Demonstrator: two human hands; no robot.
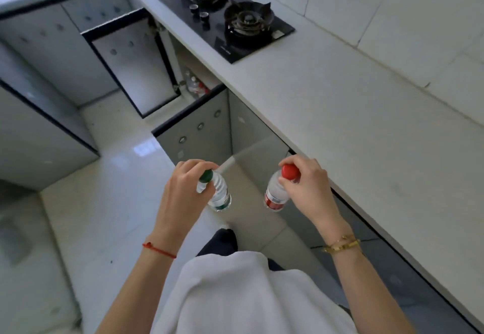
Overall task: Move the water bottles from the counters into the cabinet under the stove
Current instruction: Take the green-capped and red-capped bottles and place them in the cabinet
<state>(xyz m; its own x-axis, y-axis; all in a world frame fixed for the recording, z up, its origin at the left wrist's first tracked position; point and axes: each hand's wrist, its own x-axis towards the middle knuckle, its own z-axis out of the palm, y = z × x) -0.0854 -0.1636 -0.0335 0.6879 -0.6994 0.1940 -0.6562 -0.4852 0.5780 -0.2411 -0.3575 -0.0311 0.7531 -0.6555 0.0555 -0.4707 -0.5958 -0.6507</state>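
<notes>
How they handle: I think both bottles are light, smooth and a bit squishy, so the neck just under the cap is the best spot to hold.
Green-cap bottle: clear, with a green band low down; it hangs over the floor.
Red-cap bottle: clear, with a red label; it hangs beside the counter.
Left hand: fingers curled around the green cap.
Right hand: fingers pinch the red cap.
Cabinet under the stove: door open, some bottles already inside, well ahead of the hands.
</notes>
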